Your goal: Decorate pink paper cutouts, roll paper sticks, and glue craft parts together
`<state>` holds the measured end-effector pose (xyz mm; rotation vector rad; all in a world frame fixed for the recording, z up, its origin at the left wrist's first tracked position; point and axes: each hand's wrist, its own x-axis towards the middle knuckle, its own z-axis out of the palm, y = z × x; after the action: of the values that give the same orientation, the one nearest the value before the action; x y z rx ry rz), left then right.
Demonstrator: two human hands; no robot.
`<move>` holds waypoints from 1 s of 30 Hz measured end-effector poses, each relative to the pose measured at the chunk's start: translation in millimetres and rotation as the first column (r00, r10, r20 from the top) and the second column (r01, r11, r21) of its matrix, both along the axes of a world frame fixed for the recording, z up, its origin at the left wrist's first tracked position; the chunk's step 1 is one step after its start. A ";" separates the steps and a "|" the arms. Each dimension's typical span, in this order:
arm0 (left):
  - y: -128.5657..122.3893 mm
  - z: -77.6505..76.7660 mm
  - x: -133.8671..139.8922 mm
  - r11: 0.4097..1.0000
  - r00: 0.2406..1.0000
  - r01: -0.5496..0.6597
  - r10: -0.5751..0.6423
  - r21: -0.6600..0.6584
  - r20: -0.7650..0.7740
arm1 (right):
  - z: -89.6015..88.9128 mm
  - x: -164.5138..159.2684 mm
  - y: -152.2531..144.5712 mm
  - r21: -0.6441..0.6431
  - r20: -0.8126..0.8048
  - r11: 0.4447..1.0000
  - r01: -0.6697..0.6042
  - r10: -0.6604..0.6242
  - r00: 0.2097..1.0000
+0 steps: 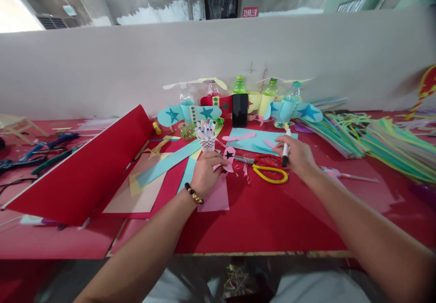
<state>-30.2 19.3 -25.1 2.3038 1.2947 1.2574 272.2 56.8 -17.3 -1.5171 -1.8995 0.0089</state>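
Left grip (206, 171) pinches a pink paper cutout (230, 153) with a dark star, at the middle of the frame; right grip (299, 155), right of centre, is closed around a marker (285, 152), black end down and apart from the cutout. Marking the paper seems the step in hand; next, the marker probably needs bringing across, over the scissors (256, 167) lying between on the red surface (272, 221). Behind the left grip stands a pen cup (207, 144).
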 end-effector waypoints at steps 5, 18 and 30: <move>-0.5 1.2 0.5 1.000 1.000 0.001 -0.001 -0.015 0.012 | -3.0 -11.6 37.5 -0.092 0.200 0.996 0.010 0.009 0.980; 3.5 -2.3 -2.9 0.996 0.997 -0.041 0.035 -0.085 -0.065 | -0.3 -19.8 66.0 -0.118 -0.084 0.992 0.036 -0.046 0.995; -5.8 12.8 -1.8 0.988 0.994 -0.090 0.097 -0.122 0.058 | 27.7 -38.6 4.8 0.041 -0.571 0.990 -0.135 0.135 0.810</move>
<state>-32.0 13.5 -12.3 2.1268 1.4304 1.2351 233.6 61.6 10.4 -1.1922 -1.5003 0.4830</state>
